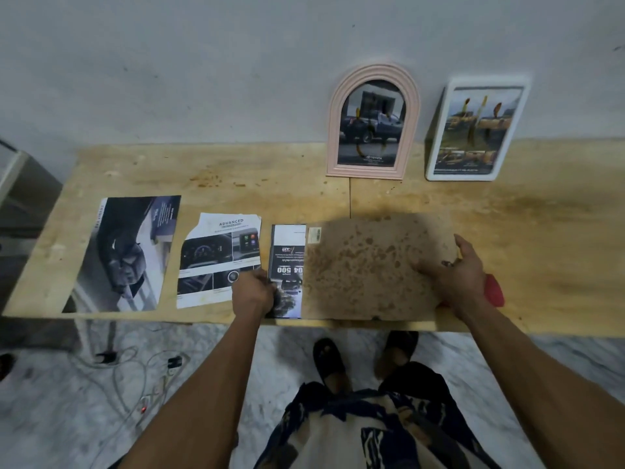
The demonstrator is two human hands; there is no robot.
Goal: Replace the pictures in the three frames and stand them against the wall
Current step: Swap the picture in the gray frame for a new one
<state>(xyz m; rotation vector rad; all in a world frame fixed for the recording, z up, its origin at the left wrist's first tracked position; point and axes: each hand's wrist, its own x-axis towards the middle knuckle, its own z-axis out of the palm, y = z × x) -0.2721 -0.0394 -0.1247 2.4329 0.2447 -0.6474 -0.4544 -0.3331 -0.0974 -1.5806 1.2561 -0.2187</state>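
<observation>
While two frames already stand against the wall [203, 62], the third one is not finished, so I judge the task about two thirds done. The pink arched frame [373, 121] leans at the back of the worktop [236, 170] and shows a dark pickup with the word "TOYOTA" under it. Just to its right, the white frame [477, 128] holds a yellowish picture; there is a line of writing at its bottom, but it is too small to read.

The third frame [375, 269] lies face down at the front edge of the worktop, with its stained brown backing up and a small label near its corner which I cannot read. The right hand [463, 265] holds its right edge, fingers closed over the board. The left hand [253, 292] has its grip pinched on a printed picture [287, 262] that comes out from the left side of this frame; upside down on it I read "500" and "ART".

Two loose sheets lie on the left: one torn, headed "ADVANCED" [220, 258], and one dark seat picture [125, 255]. What is left, I think, is to finish this swap, close the backing and stand the frame up
</observation>
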